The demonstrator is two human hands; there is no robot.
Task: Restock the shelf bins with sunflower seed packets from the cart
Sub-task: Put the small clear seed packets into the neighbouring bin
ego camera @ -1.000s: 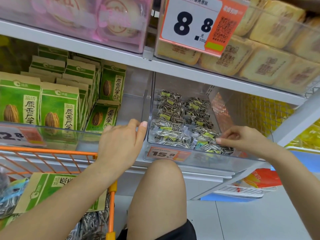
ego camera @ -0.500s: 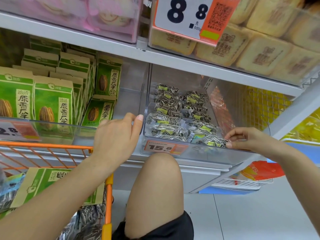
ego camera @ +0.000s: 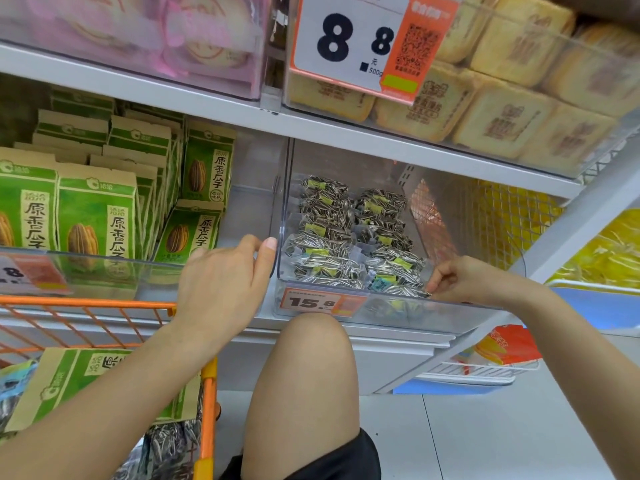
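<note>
From the head camera, your left hand point(ego camera: 227, 289) sits in the middle of the frame. Its fingers bend over the front left corner of the clear bin point(ego camera: 467, 237), and the thumb tip presses on the corner edge. It holds no packet.

Your right hand point(ego camera: 465, 280) is at the right of the middle. Its fingers are curled tight, and the fingertips pinch the end of a seed packet point(ego camera: 403, 289) at the front right of the bin.

The bin is in the middle of the frame. More packets point(ego camera: 332, 223) of striped seeds lie in it in two rows going back. A price tag point(ego camera: 322, 301) on its front reads 15.8.

At the left, green boxes point(ego camera: 97, 220) stand in the next bin. The orange cart point(ego camera: 86, 303) is at the lower left, with a green box point(ego camera: 86, 379) and seed packets point(ego camera: 169, 441) in it. Your knee point(ego camera: 311, 358) is at the bottom middle.

At the top, a big tag point(ego camera: 349, 39) reads 8.8, in front of yellow cakes point(ego camera: 502, 123).
</note>
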